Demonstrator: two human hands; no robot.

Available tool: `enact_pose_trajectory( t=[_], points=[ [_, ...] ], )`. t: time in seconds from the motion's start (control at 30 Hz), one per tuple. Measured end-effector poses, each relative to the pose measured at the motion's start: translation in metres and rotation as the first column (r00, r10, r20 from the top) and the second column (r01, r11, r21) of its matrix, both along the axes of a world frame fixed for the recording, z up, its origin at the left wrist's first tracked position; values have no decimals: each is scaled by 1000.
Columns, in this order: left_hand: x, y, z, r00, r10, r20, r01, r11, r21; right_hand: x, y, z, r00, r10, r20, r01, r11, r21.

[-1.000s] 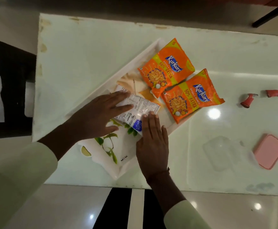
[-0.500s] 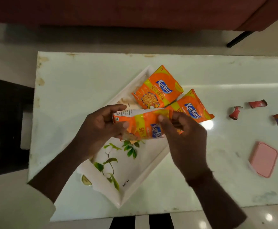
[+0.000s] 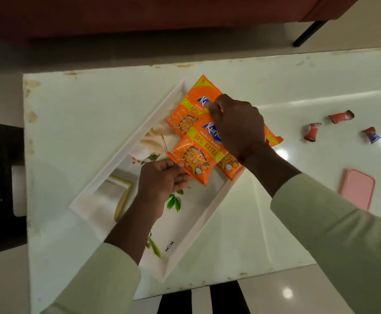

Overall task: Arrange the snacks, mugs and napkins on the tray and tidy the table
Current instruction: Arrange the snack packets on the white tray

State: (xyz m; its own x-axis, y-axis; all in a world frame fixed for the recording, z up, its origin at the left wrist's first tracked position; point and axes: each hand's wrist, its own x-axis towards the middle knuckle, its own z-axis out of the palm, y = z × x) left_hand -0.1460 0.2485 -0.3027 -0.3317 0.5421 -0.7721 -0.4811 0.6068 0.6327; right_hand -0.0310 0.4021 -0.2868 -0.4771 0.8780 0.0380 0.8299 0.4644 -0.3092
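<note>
A white rectangular tray [image 3: 126, 146] with a leaf print lies diagonally on the pale table. Three orange snack packets overlap at its far end. The front packet [image 3: 196, 152] lies face up on top; my left hand [image 3: 162, 180] pinches its near corner and my right hand [image 3: 237, 125] grips its far edge. A second packet [image 3: 191, 103] lies behind it. The third packet [image 3: 273, 139] is mostly hidden under my right hand and wrist. No mugs or napkins are in view.
Torn wrapper scraps, two red [image 3: 341, 116] [image 3: 311, 132] and one blue-and-red [image 3: 371, 135], lie on the table at the right. A pink lid [image 3: 358, 189] rests near the right edge. A dark red sofa [image 3: 139, 12] runs along behind the table.
The third packet, first face down on the tray, was lifted by both hands, turned over and laid face up over the other two. The view shifted, showing more of the sofa.
</note>
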Motion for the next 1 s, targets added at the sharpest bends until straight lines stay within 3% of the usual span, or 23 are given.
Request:
enact_pose_trajectory(
  t=[0.17,0.3,0.37,0.43,0.5,0.6,0.7,0.87,1.0],
  points=[
    [10,3,-4,997,43,-71,-43,999,3,2,3,-16,997,26,78,-27,1000,6],
    [8,-9,-2,988,102,-119,-105,994,-22,12,-7,-8,996,-44,-75,47,998,41],
    [4,-22,1,954,35,-296,-49,998,-40,24,-21,2,988,-75,-136,88,992,91],
    [0,-41,11,821,-96,-562,70,995,-67,39,-45,14,986,-83,-145,100,988,114],
    [0,-62,30,586,-214,-782,259,963,-71,54,-76,32,986,-81,-147,95,991,92],
    [12,-92,64,336,-342,-878,548,829,-113,73,-128,61,991,-77,-108,83,995,48],
    [27,-120,109,87,-440,-894,656,701,-281,85,-173,104,997,-59,-45,59,998,-5],
    [51,-145,185,-83,-556,-827,696,562,-447,99,-210,177,997,-64,47,67,995,-77],
    [52,-166,230,-156,-577,-802,687,520,-507,109,-225,226,996,-52,74,60,992,-107]
  ],
)
